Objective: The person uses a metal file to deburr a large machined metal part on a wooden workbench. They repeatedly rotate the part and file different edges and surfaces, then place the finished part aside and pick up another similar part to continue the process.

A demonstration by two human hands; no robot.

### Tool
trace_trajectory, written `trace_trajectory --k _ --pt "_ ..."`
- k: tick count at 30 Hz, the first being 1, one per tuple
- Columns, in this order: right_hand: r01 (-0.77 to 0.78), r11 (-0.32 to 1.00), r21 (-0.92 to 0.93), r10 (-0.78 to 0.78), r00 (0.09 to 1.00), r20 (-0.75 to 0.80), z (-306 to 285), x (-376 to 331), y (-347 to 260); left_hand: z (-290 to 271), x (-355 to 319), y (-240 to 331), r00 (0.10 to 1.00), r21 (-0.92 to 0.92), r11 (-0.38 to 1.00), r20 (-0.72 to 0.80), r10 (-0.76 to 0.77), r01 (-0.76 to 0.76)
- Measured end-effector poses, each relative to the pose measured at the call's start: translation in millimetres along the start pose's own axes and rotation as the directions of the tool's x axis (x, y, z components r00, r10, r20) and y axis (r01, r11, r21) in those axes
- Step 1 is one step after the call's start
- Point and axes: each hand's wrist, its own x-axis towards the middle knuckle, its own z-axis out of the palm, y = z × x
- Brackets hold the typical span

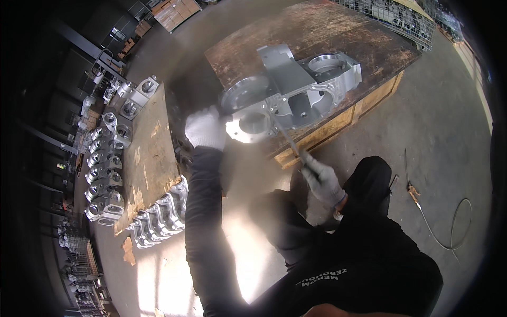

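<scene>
A large silvery metal casting [290, 79] with round openings and a flat plate section rests on a worn wooden workbench [364, 47]. My left hand [205, 128], in a white glove, is at the casting's left end and grips its edge; glare washes out the fingers. My gloved right hand [323, 182] is closed around the handle of a file [288, 137]. The file's slender blade slants up and left, its tip meeting the casting's near edge between two openings.
A wooden board [150, 153] on the left has several similar castings [108, 164] along it, with more castings [161, 216] at its near end. On the floor at right lies an air blow gun [413, 194] with a coiled hose. A wire cage [391, 21] stands beyond the bench.
</scene>
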Motion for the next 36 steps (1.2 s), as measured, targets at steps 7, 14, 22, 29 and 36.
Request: trace_trajectory --k 7,14,22,29,36 --pt "0.103 0.985 -0.14 -0.125 0.98 -0.157 -11.2 52.6 6.1 29.2 17.8 19.1 0.958 -0.301 0.913 -0.166 0.233 -0.274" --pt "-0.063 0.994 0.089 0.072 0.992 -0.104 19.5 32.6 27.8 60.8 12.9 22.0 0.983 -0.413 0.892 -0.068 0.17 -0.183" --pt "-0.067 0.993 -0.094 0.06 0.995 -0.078 -28.2 5.2 27.8 53.7 12.7 27.0 0.976 -0.45 0.867 -0.124 0.178 -0.215" --pt "0.118 0.98 -0.159 -0.134 0.986 -0.096 -10.4 38.4 35.4 55.8 13.7 28.7 0.982 -0.408 0.894 -0.113 0.149 -0.183" --pt "-0.094 0.936 -0.338 0.066 0.993 -0.094 -46.7 -42.0 27.1 41.7 12.0 34.1 0.973 -0.454 0.86 -0.121 0.199 -0.232"
